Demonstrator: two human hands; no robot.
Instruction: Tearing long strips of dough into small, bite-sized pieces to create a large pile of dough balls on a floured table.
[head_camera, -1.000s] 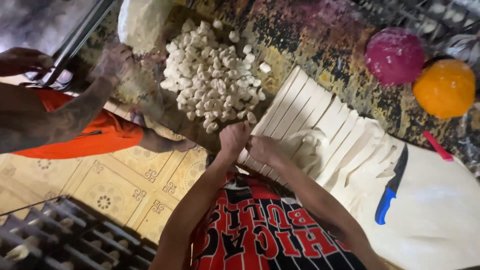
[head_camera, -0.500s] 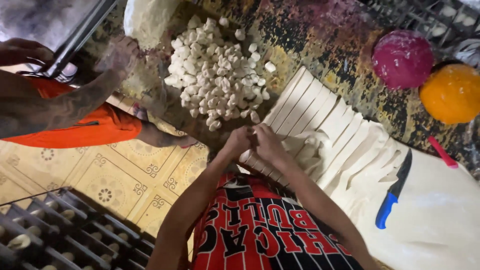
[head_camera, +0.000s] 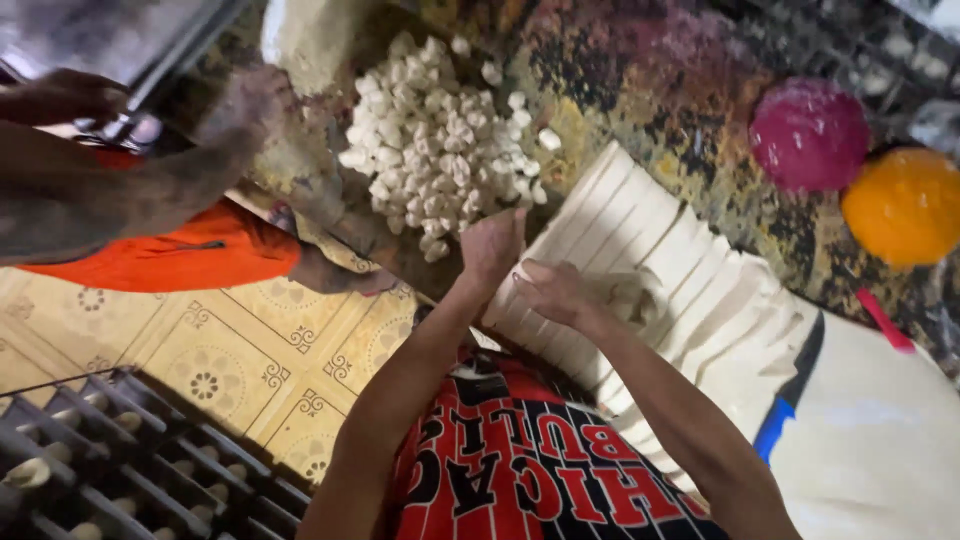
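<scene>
My left hand (head_camera: 492, 243) and my right hand (head_camera: 553, 291) meet at the near end of a row of cut dough strips (head_camera: 640, 240) on the patterned worktop (head_camera: 640, 80). The right hand closes on a strip end, and a bit of dough shows between the two hands, pinched by the left fingers. Just beyond the left hand lies a pile of small dough pieces (head_camera: 440, 140). An uncut dough sheet (head_camera: 880, 440) spreads to the right, with a blue-handled knife (head_camera: 790, 400) lying on it.
A co-worker in orange shorts (head_camera: 190, 255) stands at the left, a floured hand (head_camera: 255, 105) by a dough lump (head_camera: 310, 40). A pink ball (head_camera: 808, 133), an orange ball (head_camera: 905, 205) and a pink stick (head_camera: 885, 320) sit at the right. A metal rack (head_camera: 120, 460) stands over the tiled floor.
My hands have stayed together at the strip ends, with the left hand lifted a little toward the pile. The co-worker's floured hand has shifted slightly beside the dough lump.
</scene>
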